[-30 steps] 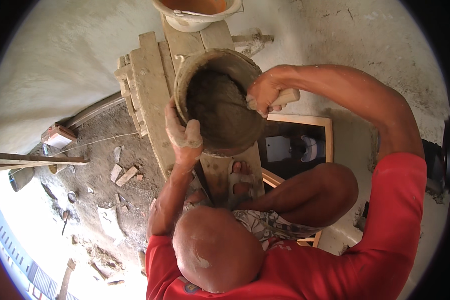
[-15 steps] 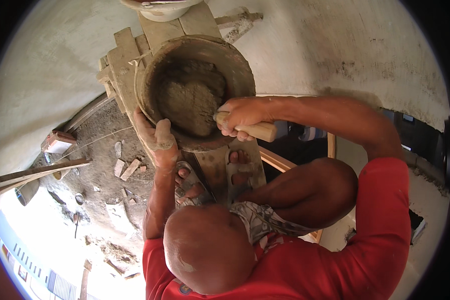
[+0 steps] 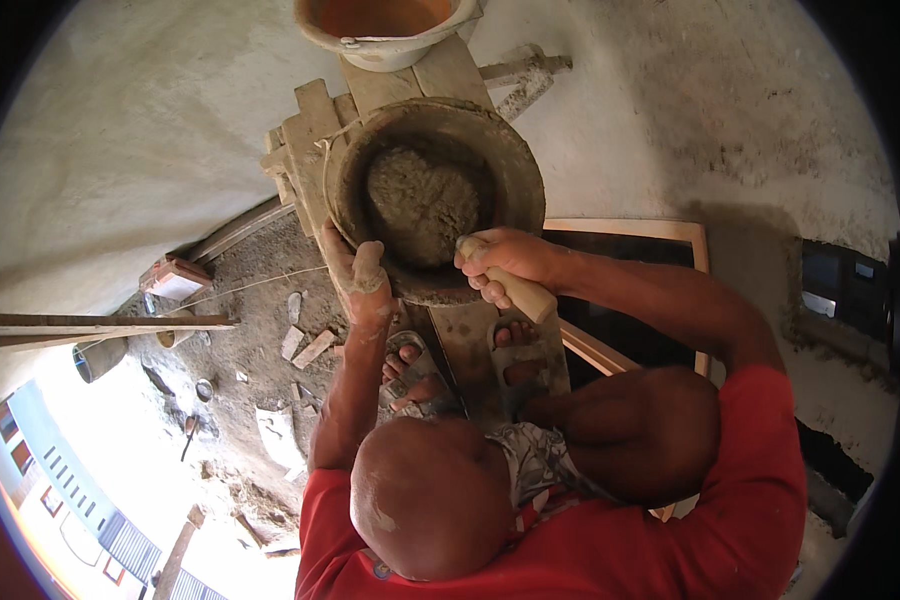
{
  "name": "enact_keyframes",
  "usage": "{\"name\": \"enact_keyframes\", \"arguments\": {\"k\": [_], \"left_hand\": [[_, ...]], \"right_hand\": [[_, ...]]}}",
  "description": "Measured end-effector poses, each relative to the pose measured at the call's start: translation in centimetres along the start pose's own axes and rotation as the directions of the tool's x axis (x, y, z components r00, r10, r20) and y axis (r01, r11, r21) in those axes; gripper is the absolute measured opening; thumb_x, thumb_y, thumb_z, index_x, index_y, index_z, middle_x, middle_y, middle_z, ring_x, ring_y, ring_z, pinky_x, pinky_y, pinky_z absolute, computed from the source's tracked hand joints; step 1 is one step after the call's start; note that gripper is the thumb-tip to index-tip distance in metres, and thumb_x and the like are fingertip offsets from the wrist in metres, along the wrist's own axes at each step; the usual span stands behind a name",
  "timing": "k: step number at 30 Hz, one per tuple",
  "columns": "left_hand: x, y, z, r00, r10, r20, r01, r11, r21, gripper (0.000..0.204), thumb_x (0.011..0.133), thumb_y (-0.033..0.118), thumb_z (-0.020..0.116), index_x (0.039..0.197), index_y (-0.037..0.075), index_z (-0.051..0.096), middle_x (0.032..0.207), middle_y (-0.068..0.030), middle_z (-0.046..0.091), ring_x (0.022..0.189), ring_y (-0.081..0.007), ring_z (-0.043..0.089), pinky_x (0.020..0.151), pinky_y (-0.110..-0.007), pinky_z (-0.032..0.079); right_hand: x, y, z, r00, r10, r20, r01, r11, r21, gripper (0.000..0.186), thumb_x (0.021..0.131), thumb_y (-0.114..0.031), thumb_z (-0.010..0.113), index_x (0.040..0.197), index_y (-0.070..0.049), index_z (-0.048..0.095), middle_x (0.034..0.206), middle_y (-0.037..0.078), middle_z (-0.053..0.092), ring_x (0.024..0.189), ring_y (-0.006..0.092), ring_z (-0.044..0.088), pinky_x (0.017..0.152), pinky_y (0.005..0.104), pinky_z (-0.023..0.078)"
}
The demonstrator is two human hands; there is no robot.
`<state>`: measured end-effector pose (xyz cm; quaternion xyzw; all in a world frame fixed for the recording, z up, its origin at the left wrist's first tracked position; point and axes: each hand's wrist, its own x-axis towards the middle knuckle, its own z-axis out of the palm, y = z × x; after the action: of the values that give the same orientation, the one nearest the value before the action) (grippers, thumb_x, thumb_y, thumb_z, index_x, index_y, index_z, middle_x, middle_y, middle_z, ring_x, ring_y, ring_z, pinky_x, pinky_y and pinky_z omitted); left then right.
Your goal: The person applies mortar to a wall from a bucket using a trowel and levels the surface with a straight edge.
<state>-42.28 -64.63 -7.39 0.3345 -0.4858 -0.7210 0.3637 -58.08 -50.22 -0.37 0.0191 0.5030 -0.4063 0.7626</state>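
Observation:
A mortar-caked bucket (image 3: 526, 180) stands on a plank scaffold in front of my feet. Inside it lies a rough heap of wet grey mortar (image 3: 420, 205). My left hand (image 3: 362, 275) grips the bucket's near left side, with mortar smeared on the thumb. At the near right rim, my right hand (image 3: 505, 265) is closed round the wooden handle of a trowel (image 3: 528, 294). The blade cannot be made out.
Wooden planks (image 3: 450, 75) carry a second, pale bucket (image 3: 395, 50) beyond the first. Plastered walls rise on both sides. A wooden frame (image 3: 625, 228) is at right. Down left, the ground holds brick pieces (image 3: 313, 350) and a mortar-stained container (image 3: 100, 358).
The whole view has shifted, so the scene sits farther right and lower. The mortar heap has changed shape, with a dark gap at its right. Both hands keep their holds.

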Motion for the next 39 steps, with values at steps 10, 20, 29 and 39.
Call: {"name": "enact_keyframes", "arguments": {"k": [10, 20, 29, 39], "left_hand": [[-0.5, 1.2, 0.4, 0.999, 0.029, 0.016, -0.031, 0.991, 0.133, 0.056, 0.076, 0.006, 0.048, 0.130, -0.001, 0.041, 0.119, -0.0120, 0.051, 0.108, -0.0209, 0.048, 0.098, -0.031, 0.037], [-0.4, 3.0, 0.5, 0.981, 0.042, 0.188, -0.066, 0.990, 0.125, 0.061, 0.089, 0.023, 0.055, 0.139, -0.003, 0.032, 0.134, -0.0155, 0.043, 0.124, -0.0235, 0.040, 0.107, -0.034, 0.028], [0.3, 1.1, -2.9, 0.970, 0.010, 0.244, -0.014, 1.000, 0.016, 0.069, 0.098, 0.039, 0.045, 0.147, -0.002, 0.020, 0.149, -0.0160, 0.030, 0.137, -0.0254, 0.028, 0.113, -0.038, 0.019], [3.4, -10.1, -6.0, 0.970, 0.238, 0.056, -0.105, 0.198, 0.975, 0.079, 0.084, 0.039, 0.058, 0.146, 0.002, 0.025, 0.146, -0.0338, 0.023, 0.130, -0.0502, 0.030, 0.107, -0.056, 0.027]], "right_hand": [[-4.5, -5.5, -1.1, 0.950, -0.230, -0.213, -0.028, 0.613, -0.789, 0.028, 0.081, -0.012, 0.062, 0.101, 0.003, 0.052, 0.072, 0.010, 0.056, 0.052, 0.0165, 0.057, 0.045, 0.0334, 0.047], [-3.3, -4.9, 0.8, 0.858, -0.358, 0.369, 0.032, -0.680, -0.733, 0.005, 0.072, -0.004, 0.061, 0.070, 0.000, 0.064, 0.076, 0.012, 0.065, 0.075, 0.0284, 0.068, 0.060, 0.0386, 0.056], [-2.2, -4.7, 1.4, 0.927, -0.255, 0.275, 0.035, -0.673, -0.739, 0.007, 0.069, -0.008, 0.063, 0.068, -0.002, 0.066, 0.076, 0.013, 0.067, 0.069, 0.0300, 0.068, 0.058, 0.0398, 0.055], [-2.6, -15.0, -0.1, 0.859, -0.423, 0.287, 0.222, -0.198, -0.955, 0.042, 0.089, -0.027, 0.059, 0.122, -0.001, 0.059, 0.107, 0.020, 0.067, 0.097, 0.0269, 0.066, 0.082, 0.0402, 0.051]]}}
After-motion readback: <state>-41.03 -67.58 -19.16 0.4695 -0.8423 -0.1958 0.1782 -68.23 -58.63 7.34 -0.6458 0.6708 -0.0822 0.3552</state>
